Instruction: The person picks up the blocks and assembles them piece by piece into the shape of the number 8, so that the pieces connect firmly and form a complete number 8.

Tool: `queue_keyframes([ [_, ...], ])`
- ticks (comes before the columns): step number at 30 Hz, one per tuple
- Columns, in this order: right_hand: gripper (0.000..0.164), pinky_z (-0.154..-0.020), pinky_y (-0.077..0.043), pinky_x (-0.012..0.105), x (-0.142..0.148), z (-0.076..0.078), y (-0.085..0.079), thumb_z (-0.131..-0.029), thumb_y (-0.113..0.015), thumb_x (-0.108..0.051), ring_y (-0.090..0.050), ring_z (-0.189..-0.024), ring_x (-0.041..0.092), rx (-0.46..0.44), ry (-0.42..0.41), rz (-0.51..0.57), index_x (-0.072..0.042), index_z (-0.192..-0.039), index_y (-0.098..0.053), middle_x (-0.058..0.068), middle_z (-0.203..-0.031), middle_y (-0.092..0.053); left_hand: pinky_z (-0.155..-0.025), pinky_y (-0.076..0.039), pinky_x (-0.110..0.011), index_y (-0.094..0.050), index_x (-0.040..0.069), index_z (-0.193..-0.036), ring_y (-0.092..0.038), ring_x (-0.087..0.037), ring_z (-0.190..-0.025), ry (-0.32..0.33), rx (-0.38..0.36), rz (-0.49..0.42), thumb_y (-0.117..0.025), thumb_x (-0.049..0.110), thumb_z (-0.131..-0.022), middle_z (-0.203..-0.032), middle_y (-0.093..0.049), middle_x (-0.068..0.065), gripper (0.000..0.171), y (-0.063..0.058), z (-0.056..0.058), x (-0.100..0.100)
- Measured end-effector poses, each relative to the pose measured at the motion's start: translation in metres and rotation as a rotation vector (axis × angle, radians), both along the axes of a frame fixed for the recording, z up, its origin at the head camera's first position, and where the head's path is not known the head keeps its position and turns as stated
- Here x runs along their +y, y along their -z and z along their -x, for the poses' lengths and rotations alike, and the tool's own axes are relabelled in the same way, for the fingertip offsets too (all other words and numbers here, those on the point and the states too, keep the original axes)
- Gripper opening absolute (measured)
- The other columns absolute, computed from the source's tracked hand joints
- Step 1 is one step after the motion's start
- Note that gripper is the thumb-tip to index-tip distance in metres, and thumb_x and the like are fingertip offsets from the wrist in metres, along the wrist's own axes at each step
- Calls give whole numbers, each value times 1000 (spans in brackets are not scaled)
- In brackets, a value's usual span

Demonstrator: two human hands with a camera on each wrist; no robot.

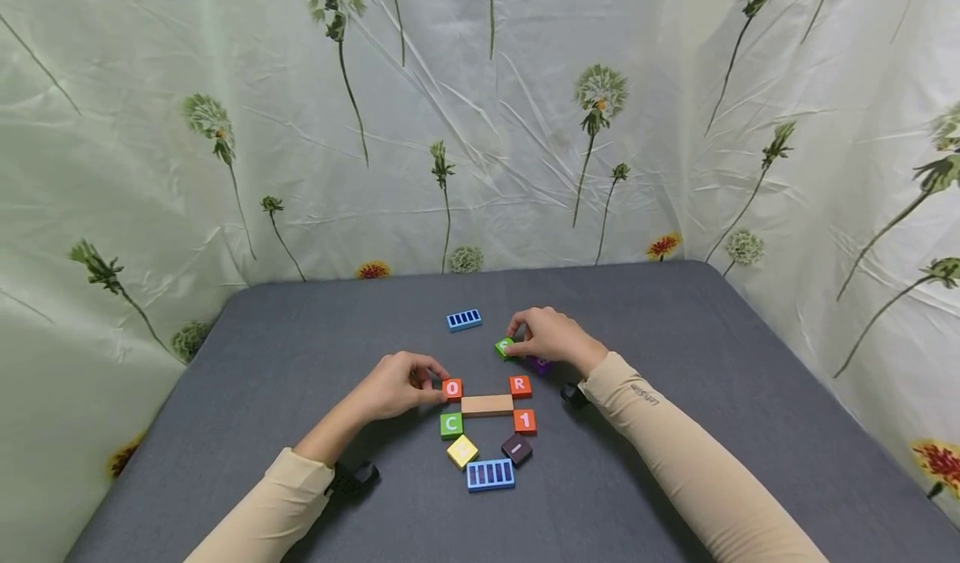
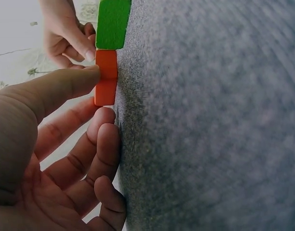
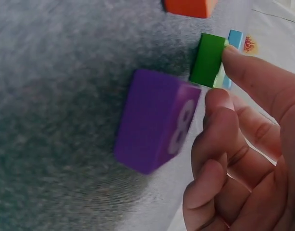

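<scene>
My left hand [image 1: 397, 385] is at the left of a group of wooden letter blocks, thumb and index finger pinching the red block marked O [image 1: 452, 389]. In the left wrist view, the thumb lies on this red block [image 2: 106, 77], which stands next to a green block [image 2: 113, 24] marked C. Farther back, my right hand [image 1: 553, 338] pinches a green letter block [image 1: 503, 347] on the table between thumb and fingers; its letter is partly covered. A purple block [image 3: 152, 122] marked 8 lies under that hand, apart from the fingers.
A plain wooden plank [image 1: 487, 405] lies between red blocks marked R [image 1: 521, 386] and 1 [image 1: 525, 421] and the left blocks. Nearer are a yellow block [image 1: 462, 452], a dark block [image 1: 517, 449] and a blue slotted piece [image 1: 491, 475]. Another blue slotted piece [image 1: 464, 320] lies behind.
</scene>
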State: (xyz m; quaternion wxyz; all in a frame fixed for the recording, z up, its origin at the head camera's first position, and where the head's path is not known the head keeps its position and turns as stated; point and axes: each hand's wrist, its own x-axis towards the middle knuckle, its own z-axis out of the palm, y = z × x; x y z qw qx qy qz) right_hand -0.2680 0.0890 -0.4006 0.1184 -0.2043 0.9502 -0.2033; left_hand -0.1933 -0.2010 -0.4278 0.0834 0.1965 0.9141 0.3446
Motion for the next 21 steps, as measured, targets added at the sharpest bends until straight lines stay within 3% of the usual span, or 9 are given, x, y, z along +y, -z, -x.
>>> queue_keyframes([
  [11, 31, -60, -42, 27, 1, 2, -5, -99, -80, -23, -55, -65, 10, -44, -99, -13, -17, -128, -74, 1, -84, -67, -65, -44, -27, -78, 11, -111, -55, -10, -68, -8, -19, -11, -88, 18, -90, -76, -63, 5, 24, -1, 0, -1],
  [21, 27, -64, -42, 28, 0, 6, -6, -98, -81, -24, -55, -70, 11, 0, -167, -65, -19, -124, -75, 0, -86, -66, -63, -43, -25, -78, 11, -109, -54, -8, -66, -24, -28, -17, -89, 19, -89, -75, -63, 5, 23, -1, -1, 0],
])
